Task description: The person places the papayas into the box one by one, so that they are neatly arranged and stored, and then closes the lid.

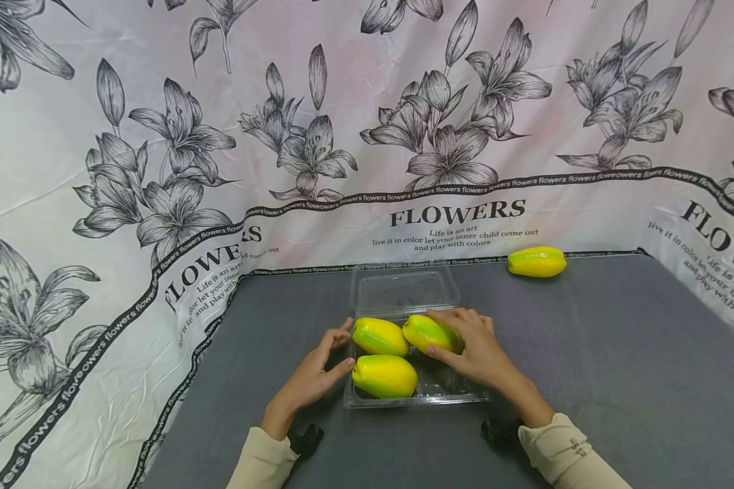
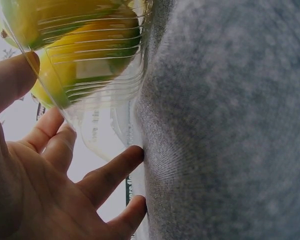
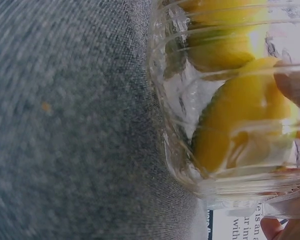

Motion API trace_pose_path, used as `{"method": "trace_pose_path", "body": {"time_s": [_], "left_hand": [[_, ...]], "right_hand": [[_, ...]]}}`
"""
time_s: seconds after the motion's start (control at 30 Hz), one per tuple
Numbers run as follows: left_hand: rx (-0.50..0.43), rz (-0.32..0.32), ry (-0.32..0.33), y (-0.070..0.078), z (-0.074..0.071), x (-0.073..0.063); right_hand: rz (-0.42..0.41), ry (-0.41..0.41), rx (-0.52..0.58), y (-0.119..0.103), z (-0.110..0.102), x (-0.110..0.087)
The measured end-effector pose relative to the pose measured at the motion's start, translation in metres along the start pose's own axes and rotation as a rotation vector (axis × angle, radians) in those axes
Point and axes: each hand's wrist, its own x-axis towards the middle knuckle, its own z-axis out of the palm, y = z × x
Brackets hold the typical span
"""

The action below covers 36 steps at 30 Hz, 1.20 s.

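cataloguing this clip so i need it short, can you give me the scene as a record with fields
container: clear plastic clamshell box, lid open on the far side
box, left half: far mango-like fruit, near mango-like fruit
right grip: holds third mango-like fruit inside the box
left grip: spread at the box's left side
outside: fourth mango-like fruit, right of the box
surface: dark grey table
backdrop: floral cloth printed FLOWERS

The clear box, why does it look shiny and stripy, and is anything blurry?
Left wrist view: the clear box catches light in pale stripes along its ridges, and the grey table looks blurry; right wrist view: white glare glints off the clear box; head view: the FLOWERS lettering looks sharp.
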Motion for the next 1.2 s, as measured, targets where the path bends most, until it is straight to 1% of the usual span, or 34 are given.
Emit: {"method": "trace_pose_path", "body": {"time_s": [0.67,0.77,0.93,1.07,1.2], "left_hand": [[0.0,0.005,-0.005,-0.0007,-0.0002,0.0003],[-0.001,0.003,-0.004,-0.0009,-0.0002,0.0005],[-0.001,0.004,0.0,-0.002,0.0002,0.0009],[-0.001,0.004,0.0,-0.0024,0.0003,0.001],[-0.001,0.002,-0.001,-0.0018,0.0003,0.0008]], "right_hand": [[0.008,0.008,0.078,0.004,-0.0001,0.0014],[0.001,0.026,0.08,0.0064,0.0004,0.0024],[-0.017,0.085,0.087,0.0093,0.0001,0.0038],[-0.006,0.115,0.107,0.0092,-0.0013,0.0047],[0.021,0.126,0.123,0.0091,-0.0028,0.0046]]}}
